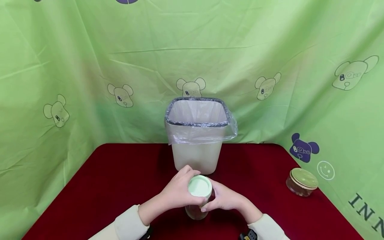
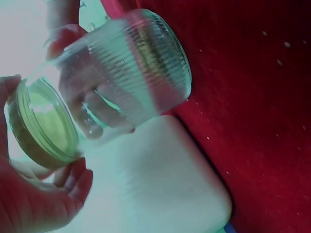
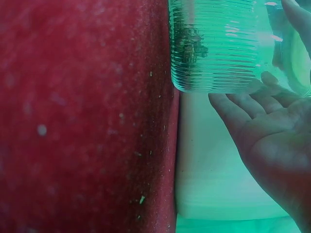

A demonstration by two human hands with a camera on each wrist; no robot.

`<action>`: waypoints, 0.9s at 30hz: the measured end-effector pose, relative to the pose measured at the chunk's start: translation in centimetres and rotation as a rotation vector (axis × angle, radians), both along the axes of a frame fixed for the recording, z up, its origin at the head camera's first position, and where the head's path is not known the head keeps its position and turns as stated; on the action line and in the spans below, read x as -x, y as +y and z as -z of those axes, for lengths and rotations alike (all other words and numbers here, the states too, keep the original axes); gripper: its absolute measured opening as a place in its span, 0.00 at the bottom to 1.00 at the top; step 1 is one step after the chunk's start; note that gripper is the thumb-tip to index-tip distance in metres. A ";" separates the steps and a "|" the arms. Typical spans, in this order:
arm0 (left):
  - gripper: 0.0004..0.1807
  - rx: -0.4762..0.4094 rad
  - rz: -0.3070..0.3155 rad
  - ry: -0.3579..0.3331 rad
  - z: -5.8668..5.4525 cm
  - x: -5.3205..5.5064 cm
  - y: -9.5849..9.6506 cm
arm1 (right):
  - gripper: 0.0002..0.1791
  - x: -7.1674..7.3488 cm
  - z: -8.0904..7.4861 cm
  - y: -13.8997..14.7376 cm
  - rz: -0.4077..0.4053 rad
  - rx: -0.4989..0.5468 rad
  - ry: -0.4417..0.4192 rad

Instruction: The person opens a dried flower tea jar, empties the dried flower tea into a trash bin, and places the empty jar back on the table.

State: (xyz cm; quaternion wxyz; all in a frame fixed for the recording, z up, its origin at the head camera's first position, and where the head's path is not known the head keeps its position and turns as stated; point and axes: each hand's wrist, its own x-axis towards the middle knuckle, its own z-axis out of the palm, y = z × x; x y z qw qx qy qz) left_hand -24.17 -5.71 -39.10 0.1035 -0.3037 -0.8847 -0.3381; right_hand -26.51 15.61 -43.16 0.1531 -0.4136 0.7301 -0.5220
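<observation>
Now left hand [image 1: 180,191] grip curled round lid [image 1: 199,186]; right hand [image 1: 223,198] grip holding jar [image 1: 196,210] (ribbed glass) below.

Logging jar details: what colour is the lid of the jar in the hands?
Pale green lid, clearest in the head view.

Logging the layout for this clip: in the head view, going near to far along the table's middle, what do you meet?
Ribbed glass jar with the green lid, held between left hand and right hand → lined bin → green curtain.
</observation>
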 end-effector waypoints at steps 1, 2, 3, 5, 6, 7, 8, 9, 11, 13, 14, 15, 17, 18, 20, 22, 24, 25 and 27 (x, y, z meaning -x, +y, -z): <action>0.36 0.006 -0.020 0.021 0.0 -0.1 0.1 | 0.40 0.0 0.0 0.0 0.000 0.001 -0.001; 0.34 0.010 -0.039 0.044 0.0 -0.2 0.2 | 0.40 0.0 0.0 -0.1 -0.002 0.003 -0.001; 0.33 0.012 -0.056 0.067 0.0 -0.4 0.4 | 0.40 0.0 0.0 -0.1 -0.004 0.005 -0.001; 0.33 0.017 -0.090 0.103 0.0 -0.7 0.6 | 0.40 0.0 0.0 -0.1 -0.007 0.006 -0.003; 0.32 0.023 -0.103 0.122 0.0 -0.8 0.7 | 0.41 0.0 0.1 -0.1 -0.007 0.008 -0.007; 0.32 0.028 -0.116 0.137 -0.1 -1.0 0.8 | 0.41 0.0 0.1 0.0 -0.007 0.009 -0.010; 0.33 0.036 -0.125 0.154 -0.1 -1.1 0.9 | 0.41 0.0 0.1 0.0 -0.007 0.009 -0.012; 0.33 0.043 -0.130 0.169 -0.1 -1.1 0.9 | 0.41 0.1 0.2 0.0 -0.007 0.011 -0.016; 0.34 0.057 -0.131 0.187 0.0 -1.2 0.9 | 0.41 0.1 0.2 0.0 -0.011 0.014 -0.023; 0.37 0.054 -0.106 0.180 0.1 -1.1 0.7 | 0.41 0.0 0.3 0.0 -0.021 0.023 -0.023; 0.39 0.046 -0.083 0.167 0.2 -1.0 0.5 | 0.40 0.0 0.3 0.0 -0.026 0.028 -0.021; 0.40 0.033 -0.052 0.144 0.2 -0.8 0.3 | 0.40 0.0 0.3 0.0 -0.030 0.032 -0.020; 0.42 0.005 0.027 0.088 0.3 -0.4 -0.3 | 0.39 -0.1 0.3 0.0 -0.031 0.035 -0.016; 0.43 -0.006 0.074 0.058 0.3 -0.1 -0.6 | 0.39 -0.1 0.3 0.0 -0.029 0.035 -0.012; 0.43 -0.031 0.169 0.003 0.3 0.4 -1.1 | 0.39 -0.1 0.3 0.0 -0.026 0.034 -0.010; 0.43 -0.040 0.252 -0.027 0.3 1.0 -1.4 | 0.39 0.0 0.1 0.0 -0.021 0.031 -0.010; 0.43 -0.043 0.317 -0.029 0.3 1.5 -1.7 | 0.39 0.0 0.0 0.0 -0.024 0.029 -0.004; 0.42 -0.046 0.340 -0.024 0.3 1.7 -1.7 | 0.39 0.0 -0.1 0.0 -0.023 0.027 -0.003; 0.41 -0.047 0.368 -0.014 0.3 2.0 -1.8 | 0.39 0.1 -0.2 0.0 -0.022 0.022 -0.002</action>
